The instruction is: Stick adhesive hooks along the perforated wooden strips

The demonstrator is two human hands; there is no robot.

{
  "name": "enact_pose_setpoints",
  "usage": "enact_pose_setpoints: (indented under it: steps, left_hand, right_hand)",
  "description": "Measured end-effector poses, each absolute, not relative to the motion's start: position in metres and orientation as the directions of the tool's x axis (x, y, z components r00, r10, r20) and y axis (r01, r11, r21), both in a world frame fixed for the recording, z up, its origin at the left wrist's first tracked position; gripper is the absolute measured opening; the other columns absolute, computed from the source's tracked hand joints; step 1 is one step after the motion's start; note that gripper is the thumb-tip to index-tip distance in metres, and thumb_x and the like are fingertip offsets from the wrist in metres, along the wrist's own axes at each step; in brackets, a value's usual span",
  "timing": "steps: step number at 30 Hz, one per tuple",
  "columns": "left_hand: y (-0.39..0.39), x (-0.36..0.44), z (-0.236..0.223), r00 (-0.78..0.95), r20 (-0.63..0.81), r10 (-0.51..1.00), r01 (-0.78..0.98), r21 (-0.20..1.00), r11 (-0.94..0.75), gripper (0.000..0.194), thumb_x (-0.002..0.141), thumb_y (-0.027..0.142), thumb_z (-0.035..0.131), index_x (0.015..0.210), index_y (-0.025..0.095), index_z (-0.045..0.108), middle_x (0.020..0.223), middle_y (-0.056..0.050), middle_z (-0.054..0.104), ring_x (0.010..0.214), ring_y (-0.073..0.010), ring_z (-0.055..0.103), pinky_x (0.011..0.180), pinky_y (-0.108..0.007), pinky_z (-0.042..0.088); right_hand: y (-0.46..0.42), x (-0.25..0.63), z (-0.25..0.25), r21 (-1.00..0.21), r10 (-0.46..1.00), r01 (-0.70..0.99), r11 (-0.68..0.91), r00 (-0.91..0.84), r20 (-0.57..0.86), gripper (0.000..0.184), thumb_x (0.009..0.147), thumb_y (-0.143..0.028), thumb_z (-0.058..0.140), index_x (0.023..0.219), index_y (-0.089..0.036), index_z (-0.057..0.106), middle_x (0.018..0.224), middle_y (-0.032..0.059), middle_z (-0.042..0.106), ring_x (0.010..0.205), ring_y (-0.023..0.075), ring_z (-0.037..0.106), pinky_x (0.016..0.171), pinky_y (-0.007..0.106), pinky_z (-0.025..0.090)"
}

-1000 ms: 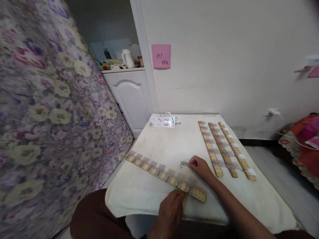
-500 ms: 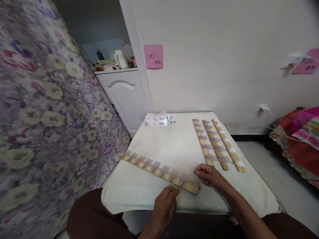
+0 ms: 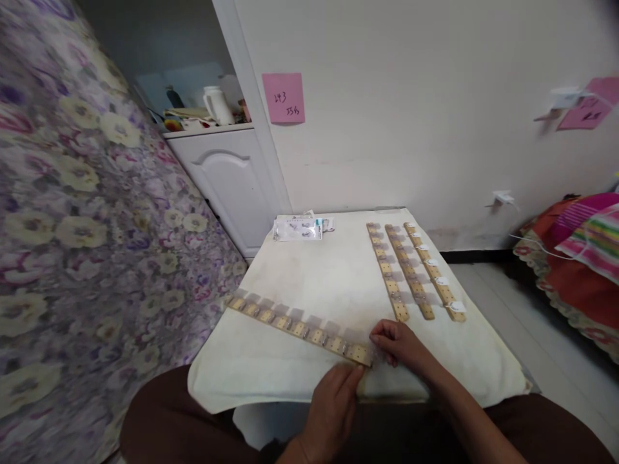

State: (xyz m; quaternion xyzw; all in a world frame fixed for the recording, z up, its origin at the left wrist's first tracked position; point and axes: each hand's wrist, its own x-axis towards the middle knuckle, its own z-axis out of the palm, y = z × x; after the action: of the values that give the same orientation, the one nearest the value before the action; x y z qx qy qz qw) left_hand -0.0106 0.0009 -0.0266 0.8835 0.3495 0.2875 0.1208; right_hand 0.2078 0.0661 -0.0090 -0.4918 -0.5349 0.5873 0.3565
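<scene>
A narrow wooden strip (image 3: 294, 327) with small holes lies slantwise across the cloth-covered table. Small clear and metal pieces sit at intervals along it. My left hand (image 3: 333, 399) is closed at the near edge of the strip's right end, its fingertips against or just under the wood; what it grips is hidden. Just beyond that end, my right hand (image 3: 396, 341) is closed in a pinch. Anything between those fingertips is too small to make out. Three similar strips, a left one (image 3: 387, 274), a middle one (image 3: 411, 274) and a right one with white tags (image 3: 438, 277), lie at the right.
Clear flat packets (image 3: 297, 229) lie at the back left of the white tablecloth (image 3: 309, 270). A wall stands behind the table, with a pink note (image 3: 284, 98) on it. A floral curtain (image 3: 120, 258) hangs close on the left. A bed with bright covers (image 3: 575, 258) is at the right.
My left hand has slid right along the near edge to the strip's end. My right hand stays pinched beside that end. The whole view has shifted slightly.
</scene>
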Motion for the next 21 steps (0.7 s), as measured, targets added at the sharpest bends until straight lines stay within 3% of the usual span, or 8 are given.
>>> enact_pose_setpoints:
  steps: [5, 21]
  left_hand:
    - [0.002, -0.009, -0.022, 0.583, 0.391, 0.712, 0.544, 0.463, -0.700, 0.060, 0.084, 0.003, 0.036, 0.141, 0.020, 0.030, 0.107, -0.012, 0.058, 0.097, -0.0203, 0.054, 0.082, -0.037, 0.052]
    - [0.004, -0.005, -0.025, 0.572, 0.386, 0.724, 0.567, 0.453, -0.689, 0.062, 0.082, 0.001, 0.037, 0.141, 0.022, 0.031, 0.106, -0.011, 0.057, 0.095, -0.0208, 0.052, 0.081, -0.039, 0.051]
  right_hand:
    - [0.068, 0.202, -0.008, -0.979, 0.955, 0.142, -0.144, -0.238, -0.175, 0.014, 0.077, -0.031, 0.056, 0.074, -0.018, 0.054, 0.048, -0.0084, 0.047, 0.035, 0.0062, 0.041, 0.035, 0.018, 0.030]
    - [0.073, 0.197, -0.010, -0.970, 0.966, 0.213, -0.117, -0.202, -0.161, 0.008, 0.076, -0.024, 0.054, 0.072, -0.017, 0.056, 0.051, -0.0069, 0.050, 0.036, 0.0058, 0.042, 0.036, 0.018, 0.030]
